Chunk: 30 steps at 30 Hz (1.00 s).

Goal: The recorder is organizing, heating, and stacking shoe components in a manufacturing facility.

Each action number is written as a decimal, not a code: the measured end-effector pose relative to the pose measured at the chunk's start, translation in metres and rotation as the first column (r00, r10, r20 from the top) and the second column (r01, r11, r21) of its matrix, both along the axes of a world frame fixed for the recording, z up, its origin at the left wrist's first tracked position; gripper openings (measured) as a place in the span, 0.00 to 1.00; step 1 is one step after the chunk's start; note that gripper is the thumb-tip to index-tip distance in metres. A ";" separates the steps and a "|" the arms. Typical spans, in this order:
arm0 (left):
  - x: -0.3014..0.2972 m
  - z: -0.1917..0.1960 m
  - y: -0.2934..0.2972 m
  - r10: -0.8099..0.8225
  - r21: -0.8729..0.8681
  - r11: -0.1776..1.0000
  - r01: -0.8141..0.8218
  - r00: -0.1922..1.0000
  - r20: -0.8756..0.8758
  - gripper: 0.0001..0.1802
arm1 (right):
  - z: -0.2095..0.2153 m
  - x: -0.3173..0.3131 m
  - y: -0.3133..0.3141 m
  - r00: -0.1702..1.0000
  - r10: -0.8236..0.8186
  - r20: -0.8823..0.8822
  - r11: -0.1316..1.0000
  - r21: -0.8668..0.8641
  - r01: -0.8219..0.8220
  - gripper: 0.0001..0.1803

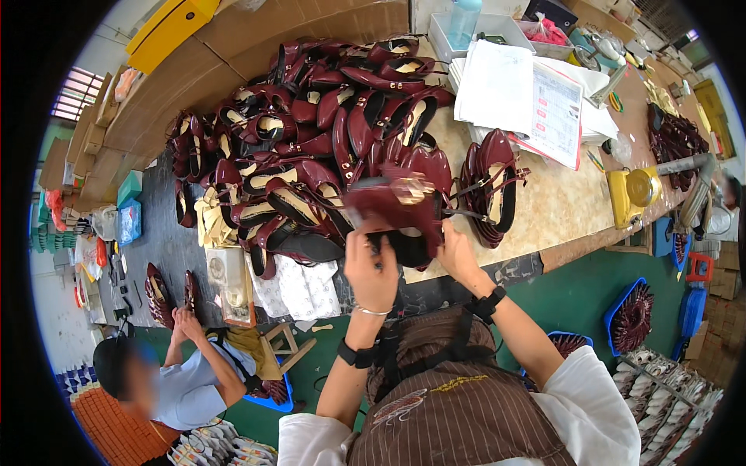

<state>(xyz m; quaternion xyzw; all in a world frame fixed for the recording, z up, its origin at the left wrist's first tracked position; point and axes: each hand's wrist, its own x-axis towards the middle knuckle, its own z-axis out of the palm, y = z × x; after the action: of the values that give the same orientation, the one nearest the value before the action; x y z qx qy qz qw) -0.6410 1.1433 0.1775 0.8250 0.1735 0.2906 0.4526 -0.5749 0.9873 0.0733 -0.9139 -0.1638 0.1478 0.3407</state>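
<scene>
Close in front of me a glossy burgundy strapped shoe (395, 203) is raised over the near edge of the table, smeared by motion, its black inside toward me. My left hand (370, 272) is closed on its near left side. My right hand (458, 250) has its fingers closed at the shoe's right edge, where a thin strap shows; exactly what they pinch is partly hidden. Just right of my hands several matching shoes (491, 186) stand in a tight row. Beyond and to the left lies a big heap of burgundy shoes (311, 128) with pale insoles.
Papers (497, 89) lie at the back right beside a grey bin (509, 31). A yellow tool with a grey pipe (639, 189) stands farther right. At left, a co-worker (175, 373) handles shoes. White patterned cloth (295, 287) hangs at the table edge; blue baskets (614, 314) stand on the floor.
</scene>
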 end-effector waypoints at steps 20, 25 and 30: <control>0.001 -0.140 0.038 0.507 0.086 0.860 -0.502 0.826 -0.246 0.19 | 0.000 0.001 -0.006 0.990 -0.063 0.126 0.967 0.253 0.029 0.20; -0.002 -0.223 0.116 0.318 -0.025 0.904 -0.427 0.709 -0.630 0.20 | 0.002 -0.002 0.000 0.979 -0.035 0.200 0.975 0.222 -0.010 0.25; -0.021 -0.232 0.151 0.207 -0.049 0.957 -0.287 0.787 -0.581 0.17 | 0.018 -0.011 0.002 0.984 -0.047 -0.173 0.902 0.416 0.116 0.28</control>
<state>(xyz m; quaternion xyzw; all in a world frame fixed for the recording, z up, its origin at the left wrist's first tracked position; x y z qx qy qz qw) -0.6624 1.2946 -0.0546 0.8116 0.4263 0.0751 0.3923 -0.5855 0.9893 0.0911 -0.8091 -0.1261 0.1665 0.5493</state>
